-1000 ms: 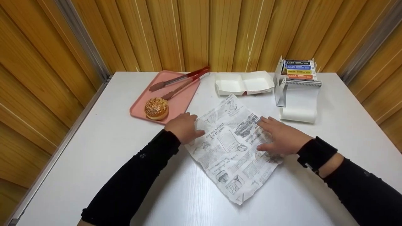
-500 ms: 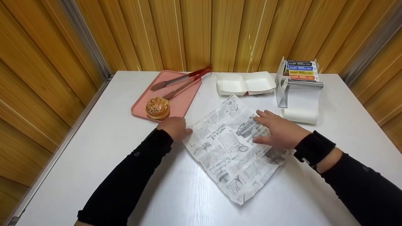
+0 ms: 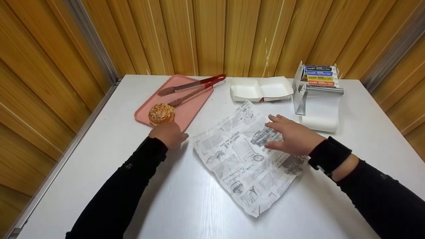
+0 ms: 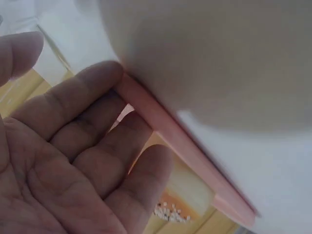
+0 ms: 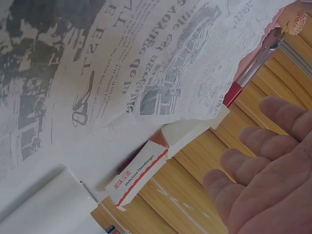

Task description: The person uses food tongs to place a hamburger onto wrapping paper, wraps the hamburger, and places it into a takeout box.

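Note:
My left hand (image 3: 168, 134) is at the near edge of a pink tray (image 3: 194, 111), its fingers loosely bent. In the left wrist view the fingertips (image 4: 109, 73) are right at the tray's rim (image 4: 170, 136). A seeded bun (image 3: 161, 114) sits on the tray just beyond the hand, its near side partly covered. Red-handled tongs (image 3: 194, 91) lie across the tray behind the bun. My right hand (image 3: 294, 134) hovers, fingers spread, over the right side of a newsprint-patterned wrapping sheet (image 3: 232, 172), holding nothing. The sheet lies cornerwise on the table with slightly curled edges.
An open white burger box (image 3: 260, 91) stands behind the sheet. At the back right is a metal dispenser (image 3: 300, 99) with a white paper roll (image 3: 318, 122) and several coloured boxes (image 3: 320, 76). Wood-patterned panels (image 3: 212, 36) close off the table's back.
My left hand has moved off the sheet, leftward to the tray. The tray's near end and the bun have shifted slightly left. My right hand has lifted a little from the sheet.

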Motion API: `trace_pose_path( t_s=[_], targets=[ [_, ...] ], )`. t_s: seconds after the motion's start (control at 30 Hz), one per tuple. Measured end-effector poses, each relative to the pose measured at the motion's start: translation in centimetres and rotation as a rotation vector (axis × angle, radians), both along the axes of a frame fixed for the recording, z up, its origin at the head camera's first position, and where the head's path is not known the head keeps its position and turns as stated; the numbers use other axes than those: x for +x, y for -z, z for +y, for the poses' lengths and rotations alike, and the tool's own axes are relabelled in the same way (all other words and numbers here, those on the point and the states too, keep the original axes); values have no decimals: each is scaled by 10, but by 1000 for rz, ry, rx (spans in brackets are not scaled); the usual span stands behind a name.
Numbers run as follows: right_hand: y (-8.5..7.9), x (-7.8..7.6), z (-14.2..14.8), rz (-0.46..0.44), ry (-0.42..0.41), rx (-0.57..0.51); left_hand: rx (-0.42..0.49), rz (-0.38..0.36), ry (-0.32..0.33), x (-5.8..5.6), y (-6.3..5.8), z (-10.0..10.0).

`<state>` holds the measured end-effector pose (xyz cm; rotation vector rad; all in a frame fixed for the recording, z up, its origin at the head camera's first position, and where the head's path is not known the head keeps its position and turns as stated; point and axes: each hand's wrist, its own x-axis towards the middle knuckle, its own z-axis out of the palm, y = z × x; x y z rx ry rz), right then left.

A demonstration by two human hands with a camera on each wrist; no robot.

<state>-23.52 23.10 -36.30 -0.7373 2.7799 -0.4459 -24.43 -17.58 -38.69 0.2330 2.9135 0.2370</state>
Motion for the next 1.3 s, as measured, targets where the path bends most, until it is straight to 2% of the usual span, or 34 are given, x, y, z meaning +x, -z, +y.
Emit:
trace_pose_path(
  t_s=[0.17,0.27,0.33,0.4,0.43,0.47,0.53,0.63,0.67,0.77,0.83,0.9,1.0,1.07,1.17,1.3],
  targets=[
    [5,1,3,11,6,-4,-93,11,-82,-3,-5,-11],
    [6,2,4,12,4,-10,-135,24,-135,-9,-11,-5],
    [6,3,4,11,9,-16,-115,61,-155,-18,-14,6],
    [6,3,5,12,15,-20,-57,110,-159,-33,-18,22],
    [6,4,7,12,21,-22,-45,126,-138,-42,-20,30],
    [6,5,8,12,26,-22,5,137,-135,-51,-22,39],
    [6,6,10,12,33,-26,88,141,-136,-72,-24,56],
    [6,8,13,5,41,-43,133,129,-164,-102,-22,75],
    [6,10,14,4,44,-46,156,136,-193,-112,-18,79],
    [6,14,16,-2,51,-65,101,141,-228,-139,-2,82],
    [6,18,17,-3,48,-72,68,127,-240,-155,13,78],
    [6,22,18,-1,47,-81,55,104,-239,-166,25,70],
    [6,28,20,-4,48,-88,13,82,-223,-173,33,60],
    [7,31,22,-2,56,-90,-17,91,-208,-171,30,58],
    [7,34,25,-4,72,-97,-73,137,-203,-167,25,59],
    [7,38,28,0,91,-106,-86,216,-206,-167,24,65]
  ],
)
